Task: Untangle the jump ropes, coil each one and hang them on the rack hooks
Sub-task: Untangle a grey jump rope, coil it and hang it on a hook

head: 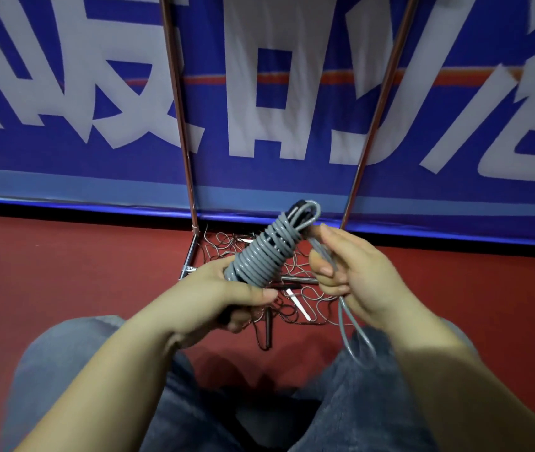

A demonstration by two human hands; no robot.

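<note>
A grey jump rope [264, 252] is wound in tight turns around its dark handles, and the bundle tilts up to the right. My left hand [223, 296] grips the lower end of this bundle. My right hand [346, 269] pinches the loose grey strand that leaves the top of the coil and hangs down past my right knee. On the red floor behind my hands lies a tangle of thin wire ropes [295, 288] with dark and silver handles. Two brown rack poles [179, 125] rise from a metal base; no hooks are in view.
A blue banner with large white characters [96, 93] covers the wall behind the rack. My knees in grey trousers [64, 370] fill the bottom of the view. Red floor [64, 256] spreads left and right of the rack base.
</note>
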